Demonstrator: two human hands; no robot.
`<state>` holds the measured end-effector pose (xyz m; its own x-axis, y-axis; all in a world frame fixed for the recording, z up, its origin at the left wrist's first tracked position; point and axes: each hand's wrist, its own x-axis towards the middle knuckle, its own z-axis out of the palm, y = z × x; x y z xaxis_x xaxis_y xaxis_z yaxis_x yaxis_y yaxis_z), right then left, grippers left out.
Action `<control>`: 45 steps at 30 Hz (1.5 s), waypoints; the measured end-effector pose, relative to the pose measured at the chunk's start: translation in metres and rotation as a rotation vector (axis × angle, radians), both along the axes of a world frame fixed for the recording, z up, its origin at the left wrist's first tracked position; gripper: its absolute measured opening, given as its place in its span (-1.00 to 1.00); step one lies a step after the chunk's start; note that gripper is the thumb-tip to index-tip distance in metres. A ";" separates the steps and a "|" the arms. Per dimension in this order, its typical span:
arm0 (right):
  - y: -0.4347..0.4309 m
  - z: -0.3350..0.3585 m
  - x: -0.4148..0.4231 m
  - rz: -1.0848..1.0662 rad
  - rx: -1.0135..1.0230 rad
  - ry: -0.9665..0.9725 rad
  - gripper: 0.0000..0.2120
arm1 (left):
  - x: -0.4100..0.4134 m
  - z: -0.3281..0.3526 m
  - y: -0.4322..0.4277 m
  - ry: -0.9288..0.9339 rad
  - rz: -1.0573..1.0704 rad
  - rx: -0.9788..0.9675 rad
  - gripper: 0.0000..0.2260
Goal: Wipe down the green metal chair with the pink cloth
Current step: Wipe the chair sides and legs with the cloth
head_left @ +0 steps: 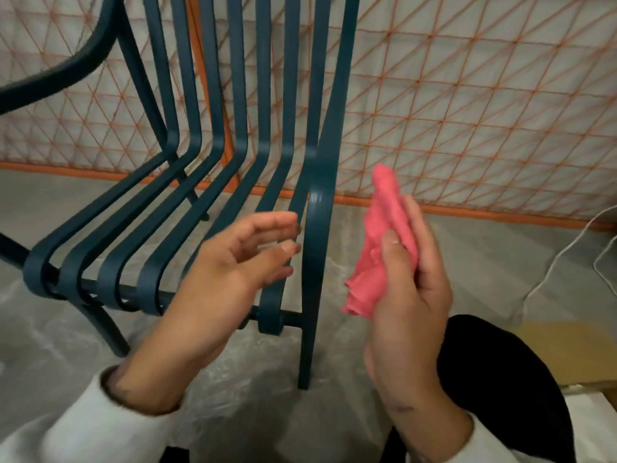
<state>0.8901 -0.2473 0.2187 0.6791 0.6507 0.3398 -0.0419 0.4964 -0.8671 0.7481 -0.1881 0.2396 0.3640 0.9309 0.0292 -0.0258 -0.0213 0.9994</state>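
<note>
The green metal chair (213, 152) fills the left and middle of the head view, its curved slats running from the backrest down into the seat. My right hand (409, 289) holds the bunched pink cloth (380, 242) between thumb and fingers, just right of the chair's nearest side slat and apart from it. My left hand (240, 262) hovers palm up over the seat's right slats, fingers relaxed and straight, holding nothing. Its fingertips point toward the cloth.
An orange-framed mesh panel (467, 111) stands close behind the chair. The floor is covered with grey plastic sheeting (233, 379). A white cable (564, 262) loops on the floor at right. My dark-clad knee (494, 379) is at lower right.
</note>
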 end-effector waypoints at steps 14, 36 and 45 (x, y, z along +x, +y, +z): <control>-0.004 -0.056 -0.042 0.128 -0.164 -0.096 -0.49 | 0.008 -0.021 0.010 0.065 -0.008 0.103 -0.70; 0.045 0.011 0.014 0.058 -0.031 -0.979 -0.58 | 0.014 0.028 0.057 -0.093 -0.120 -0.311 -0.63; 0.034 -0.010 0.003 0.106 -0.018 -0.623 -0.63 | 0.020 0.026 0.046 -0.040 -0.100 -0.066 -0.73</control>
<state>0.8935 -0.2137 0.2091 0.2892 0.7125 0.6393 0.4253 0.5026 -0.7527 0.7683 -0.1423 0.2652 0.4547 0.8905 -0.0146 -0.0641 0.0491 0.9967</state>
